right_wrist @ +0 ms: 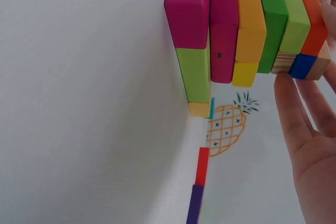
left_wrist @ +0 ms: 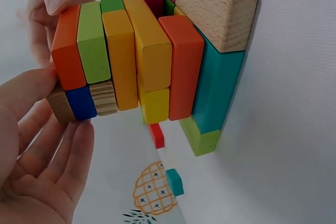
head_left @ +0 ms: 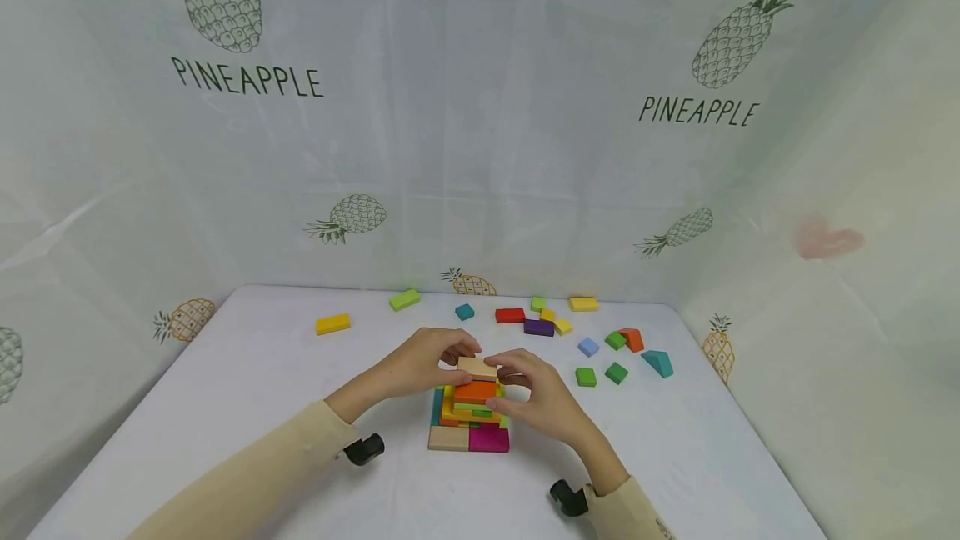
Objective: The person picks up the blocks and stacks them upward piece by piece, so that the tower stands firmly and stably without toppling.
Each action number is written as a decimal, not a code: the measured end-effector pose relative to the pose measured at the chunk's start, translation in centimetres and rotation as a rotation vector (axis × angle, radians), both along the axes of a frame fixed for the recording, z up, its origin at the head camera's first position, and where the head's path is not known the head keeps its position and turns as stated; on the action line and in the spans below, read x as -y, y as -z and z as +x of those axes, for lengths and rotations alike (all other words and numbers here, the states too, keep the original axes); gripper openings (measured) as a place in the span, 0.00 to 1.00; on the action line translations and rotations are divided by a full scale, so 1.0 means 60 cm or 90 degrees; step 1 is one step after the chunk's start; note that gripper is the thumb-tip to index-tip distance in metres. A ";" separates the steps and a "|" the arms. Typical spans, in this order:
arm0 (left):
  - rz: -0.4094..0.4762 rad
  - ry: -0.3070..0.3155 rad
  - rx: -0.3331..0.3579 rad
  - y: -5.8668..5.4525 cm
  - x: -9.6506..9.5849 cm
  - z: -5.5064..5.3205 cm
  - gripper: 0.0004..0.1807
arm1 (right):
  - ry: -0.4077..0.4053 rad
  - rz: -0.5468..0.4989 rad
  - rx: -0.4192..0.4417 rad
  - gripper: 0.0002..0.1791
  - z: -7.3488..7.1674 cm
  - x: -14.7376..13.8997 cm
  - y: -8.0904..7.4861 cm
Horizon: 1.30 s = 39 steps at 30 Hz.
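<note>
Between both hands stands a stepped tower of coloured blocks [head_left: 471,412] on a base with natural wood and magenta blocks at its front. A pale wooden block [head_left: 477,367] lies at the top, beside an orange block [head_left: 475,392]. My left hand [head_left: 423,363] pinches the wooden block, thumb in front and fingers behind. On the other side my right hand [head_left: 538,397] touches the top layers with fairly straight fingers. In the right wrist view its fingertip meets the rear near a blue block [right_wrist: 303,66]; its thumb lies by the orange block.
Loose blocks lie beyond the tower: a yellow one [head_left: 333,324] and a lime one [head_left: 405,300] at left, a red one [head_left: 510,316] and a purple one [head_left: 539,327] behind. Several more, including a teal triangle [head_left: 659,363], lie at right. A white curtain [head_left: 480,123] hangs behind the table.
</note>
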<state>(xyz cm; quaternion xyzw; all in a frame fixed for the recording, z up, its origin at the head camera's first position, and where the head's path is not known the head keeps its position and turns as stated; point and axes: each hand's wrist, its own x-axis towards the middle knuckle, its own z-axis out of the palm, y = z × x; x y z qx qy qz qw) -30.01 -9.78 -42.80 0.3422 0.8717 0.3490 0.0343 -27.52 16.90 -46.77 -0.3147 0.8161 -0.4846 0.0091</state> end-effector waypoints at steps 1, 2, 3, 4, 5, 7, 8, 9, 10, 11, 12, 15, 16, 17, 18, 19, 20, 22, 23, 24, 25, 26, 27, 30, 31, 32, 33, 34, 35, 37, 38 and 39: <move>-0.001 -0.002 0.002 0.000 0.000 0.000 0.23 | -0.001 0.000 0.001 0.30 0.000 0.000 0.000; -0.002 -0.005 0.002 0.001 0.001 0.000 0.23 | -0.001 -0.001 0.003 0.30 0.000 0.000 0.000; -0.002 -0.007 0.003 0.001 0.003 0.001 0.23 | -0.001 -0.002 0.004 0.30 0.000 0.000 0.000; -0.003 -0.010 0.006 0.001 0.005 0.001 0.24 | -0.001 -0.002 0.006 0.30 0.000 0.000 0.000; -0.003 -0.011 0.007 0.001 0.008 0.002 0.25 | -0.001 -0.002 0.008 0.30 0.000 0.000 0.000; 0.000 -0.013 0.007 0.000 0.016 0.003 0.26 | -0.001 0.000 0.010 0.30 0.000 0.000 0.000; 0.002 -0.013 0.002 0.000 0.022 0.002 0.26 | -0.001 0.001 0.010 0.31 0.000 0.000 -0.001; 0.002 -0.016 -0.004 -0.001 0.029 0.000 0.26 | -0.001 0.001 0.009 0.31 0.000 0.000 -0.001; 0.003 -0.020 -0.011 -0.001 0.037 -0.002 0.26 | -0.003 0.002 0.008 0.31 0.000 0.001 -0.001; 0.004 -0.025 -0.020 -0.001 0.046 -0.006 0.26 | -0.004 0.002 0.006 0.31 0.000 0.001 -0.002; 0.006 -0.033 -0.026 -0.001 0.056 -0.010 0.26 | -0.005 0.002 0.005 0.31 0.000 0.001 -0.002; 0.004 -0.067 -0.051 0.002 0.093 -0.028 0.25 | -0.005 0.001 0.002 0.31 -0.001 0.001 -0.003; 0.006 -0.080 -0.054 0.003 0.106 -0.035 0.25 | -0.004 0.001 0.002 0.31 -0.001 0.001 -0.003; 0.006 -0.093 -0.058 0.005 0.121 -0.043 0.25 | -0.003 0.001 0.003 0.31 -0.001 0.001 -0.003; 0.005 -0.107 -0.060 0.007 0.135 -0.050 0.26 | -0.002 0.000 0.004 0.31 -0.001 0.001 -0.003; 0.005 -0.119 -0.064 0.009 0.150 -0.056 0.26 | -0.002 0.000 0.005 0.31 0.000 0.001 -0.002; 0.006 -0.133 -0.065 0.012 0.165 -0.063 0.26 | -0.002 -0.001 0.007 0.31 0.000 0.000 -0.002; 0.004 -0.162 -0.062 0.021 0.195 -0.075 0.27 | -0.004 -0.004 0.010 0.31 0.000 0.000 -0.001; 0.002 -0.173 -0.059 0.025 0.210 -0.081 0.27 | -0.004 -0.004 0.012 0.31 0.001 0.001 -0.001; -0.001 -0.183 -0.059 0.030 0.224 -0.086 0.27 | -0.004 -0.004 0.013 0.31 0.001 0.001 -0.001; -0.005 -0.191 -0.055 0.034 0.238 -0.091 0.27 | -0.004 -0.004 0.013 0.31 0.001 0.001 -0.001; -0.009 -0.200 -0.051 0.040 0.251 -0.096 0.27 | -0.004 -0.004 0.013 0.31 0.001 0.001 -0.001; -0.016 -0.207 -0.050 0.045 0.263 -0.100 0.27 | -0.004 -0.004 0.013 0.31 0.001 0.001 -0.001; -0.035 -0.228 -0.049 0.058 0.293 -0.106 0.26 | -0.007 -0.004 0.011 0.31 0.000 0.001 0.000; -0.042 -0.236 -0.046 0.063 0.301 -0.108 0.26 | -0.008 -0.004 0.010 0.31 0.000 0.000 0.000; -0.047 -0.244 -0.044 0.067 0.309 -0.110 0.26 | -0.009 -0.004 0.009 0.31 -0.001 0.000 0.000; -0.056 -0.254 -0.042 0.072 0.316 -0.112 0.26 | -0.009 -0.004 0.008 0.31 -0.001 0.000 0.000; -0.064 -0.263 -0.037 0.076 0.323 -0.113 0.26 | -0.009 -0.003 0.007 0.31 -0.001 0.000 0.000; -0.074 -0.270 -0.037 0.081 0.329 -0.115 0.27 | -0.009 -0.003 0.007 0.31 -0.001 0.000 0.000; -0.097 -0.290 -0.034 0.090 0.341 -0.120 0.27 | -0.009 -0.003 0.007 0.31 -0.001 0.000 0.000; -0.107 -0.299 -0.034 0.094 0.346 -0.122 0.27 | -0.009 -0.003 0.007 0.31 -0.001 0.000 0.000; -0.117 -0.306 -0.037 0.097 0.351 -0.124 0.27 | -0.009 -0.004 0.008 0.31 -0.001 0.000 0.000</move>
